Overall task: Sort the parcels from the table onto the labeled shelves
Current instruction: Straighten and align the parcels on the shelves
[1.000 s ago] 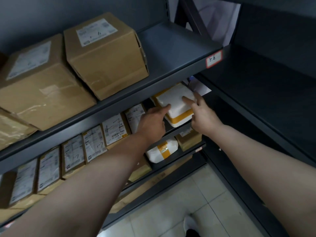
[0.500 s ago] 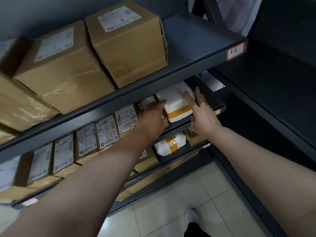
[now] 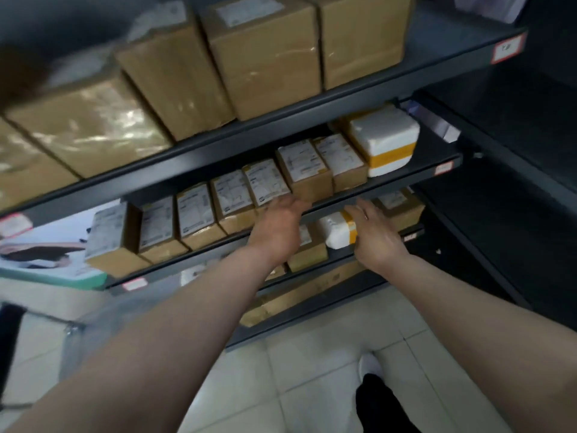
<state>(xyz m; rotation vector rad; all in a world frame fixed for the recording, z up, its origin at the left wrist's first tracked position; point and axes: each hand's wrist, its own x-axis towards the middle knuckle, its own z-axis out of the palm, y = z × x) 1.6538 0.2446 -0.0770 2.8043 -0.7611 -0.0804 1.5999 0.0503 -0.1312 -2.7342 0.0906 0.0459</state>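
White parcel [image 3: 385, 137] sits at the right end of the middle shelf [image 3: 432, 151], apart from both hands. Left hand [image 3: 278, 228] and right hand [image 3: 374, 234]: arms extended, fingers loosely spread, empty, level with the shelf's front edge. Parcel: blocky, soft white wrap, yellow tape band. Just beside it, a row of brown cartons [image 3: 307, 175] with white labels.

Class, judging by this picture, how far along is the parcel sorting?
Done: the white yellow-taped parcel sits at the right end of the middle shelf, beside a row of brown boxes. In hand: nothing; the left hand and right hand are open, near that shelf's edge. Left: no table parcels show, so the remainder cannot be judged.
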